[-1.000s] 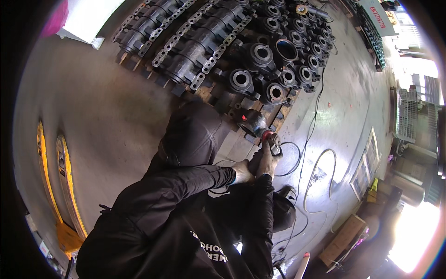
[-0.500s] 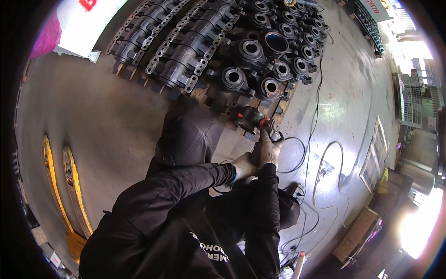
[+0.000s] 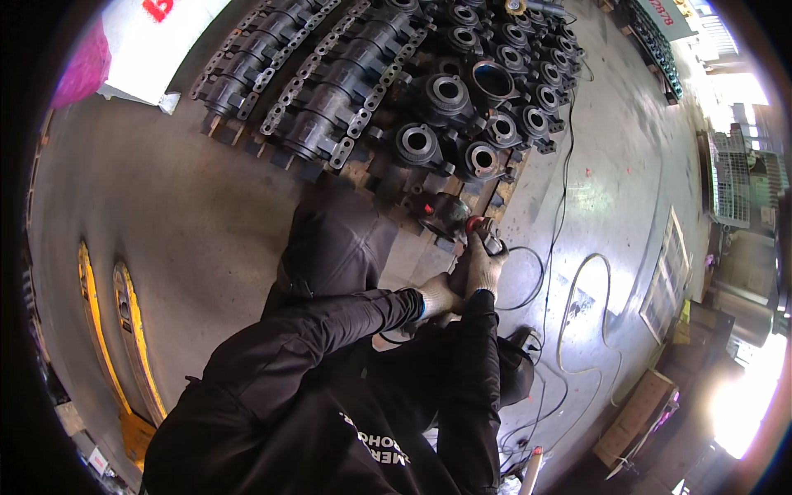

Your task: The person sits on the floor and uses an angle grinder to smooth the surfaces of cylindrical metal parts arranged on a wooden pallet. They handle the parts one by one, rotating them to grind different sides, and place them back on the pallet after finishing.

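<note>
Both my hands wear pale knit gloves and are closed around an angle grinder [image 3: 492,240]. My right hand [image 3: 485,269] wraps its front part, just behind the metal head. Farther back, my left hand [image 3: 438,294] grips the dark body, which the gloves mostly hide. At the front of the tool, the reddish disc [image 3: 474,223] is up against or very close to a dark metal casting [image 3: 446,216] with a red mark on it; contact cannot be made out. That casting lies at the near edge of a wooden pallet [image 3: 356,172], beyond my knee.
Several black ring-ended castings [image 3: 415,143] crowd the pallet, beside long ribbed black castings [image 3: 318,124]. Cables and a pale hose [image 3: 563,330] curl over the floor at right. Yellow pallet-jack forks [image 3: 136,338] lie at left. A wooden box [image 3: 635,417] stands at lower right.
The whole view has shifted slightly. My hands and the grinder have moved a little to the right, keeping the same grip beside the casting.
</note>
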Demonstrator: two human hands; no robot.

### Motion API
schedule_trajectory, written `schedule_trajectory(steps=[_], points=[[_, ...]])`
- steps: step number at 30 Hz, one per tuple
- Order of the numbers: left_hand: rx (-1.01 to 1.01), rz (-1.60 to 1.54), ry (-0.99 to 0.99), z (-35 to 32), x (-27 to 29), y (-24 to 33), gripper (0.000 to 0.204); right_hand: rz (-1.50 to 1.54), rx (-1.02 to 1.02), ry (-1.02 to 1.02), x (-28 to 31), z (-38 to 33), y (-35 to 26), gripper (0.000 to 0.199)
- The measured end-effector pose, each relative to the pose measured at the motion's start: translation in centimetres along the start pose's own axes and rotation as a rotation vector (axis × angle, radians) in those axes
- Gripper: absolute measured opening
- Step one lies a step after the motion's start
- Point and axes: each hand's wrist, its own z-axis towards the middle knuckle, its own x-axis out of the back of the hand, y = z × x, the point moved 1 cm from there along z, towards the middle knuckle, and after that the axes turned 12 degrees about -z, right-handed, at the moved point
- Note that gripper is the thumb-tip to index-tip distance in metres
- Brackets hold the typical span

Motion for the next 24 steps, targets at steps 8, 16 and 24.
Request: schedule_trajectory(steps=[8,16,24], points=[[-0.268,-0.153,0.187,4.4,0.3,-5.2,0.079,-0.109,0.251,-0.009,-2.0,0.9,0.4,0.084],[-0.276,-0.120,0.075,3.7,0.4,-4.5,0.071,-0.200,0.215,-0.023,-1.2,-0.8,-1.4,0.095],[-0.278,-0.005,0.030,5.9,0.7,-6.4,0.067,-0.236,0.159,0.014,-0.9,-1.1,-0.9,0.099]])
